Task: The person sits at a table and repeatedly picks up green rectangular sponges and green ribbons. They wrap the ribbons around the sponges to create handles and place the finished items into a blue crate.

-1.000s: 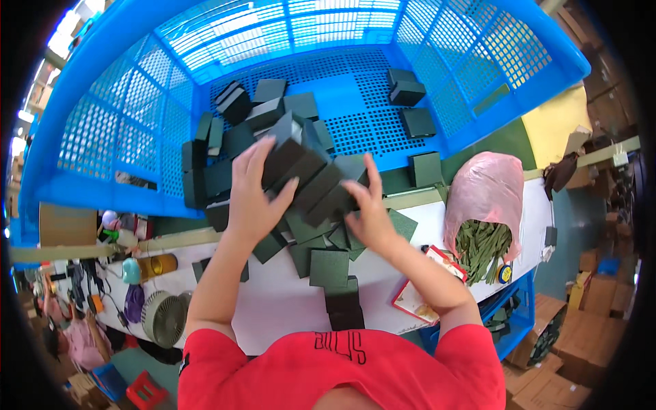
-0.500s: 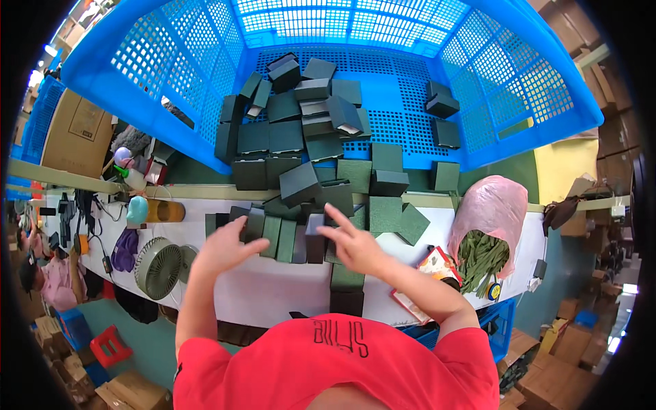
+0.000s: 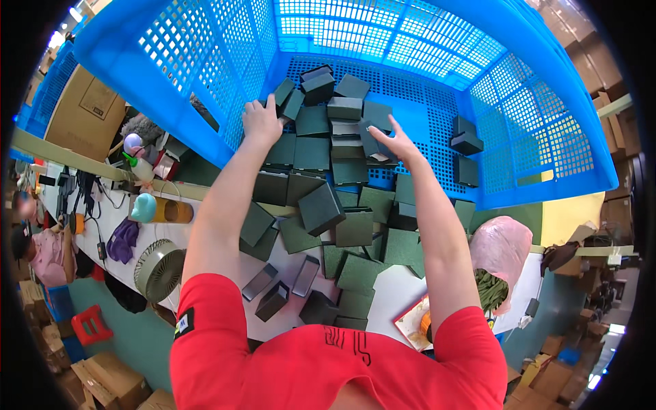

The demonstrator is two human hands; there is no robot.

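Note:
Both hands reach forward into a large blue plastic crate (image 3: 427, 113) holding many small dark green boxes. My left hand (image 3: 263, 124) is at the left side of the pile, fingers spread beside a tilted box (image 3: 292, 104). What lies under its palm is hidden. My right hand (image 3: 396, 143) has thumb and fingers apart, the thumb close to a leaning dark box (image 3: 370, 142); whether they touch I cannot tell. Below the crate, more green boxes (image 3: 359, 272) lie jumbled on the white table (image 3: 273, 263). Nearer me, several narrow dark boxes (image 3: 305, 276) lie separately.
To the left stand a grey-green fan (image 3: 158, 268), an amber tape roll (image 3: 176, 210) and a purple cloth (image 3: 123, 240). At right, a pink bag (image 3: 502, 249) holds green strips beside a red-edged box (image 3: 412, 322). Another person (image 3: 51, 249) is at the far left.
Both hands have moved forward from the boxes on the table into the crate, spread apart. Boxes standing in a row on the table now lie scattered. The view has shifted slightly.

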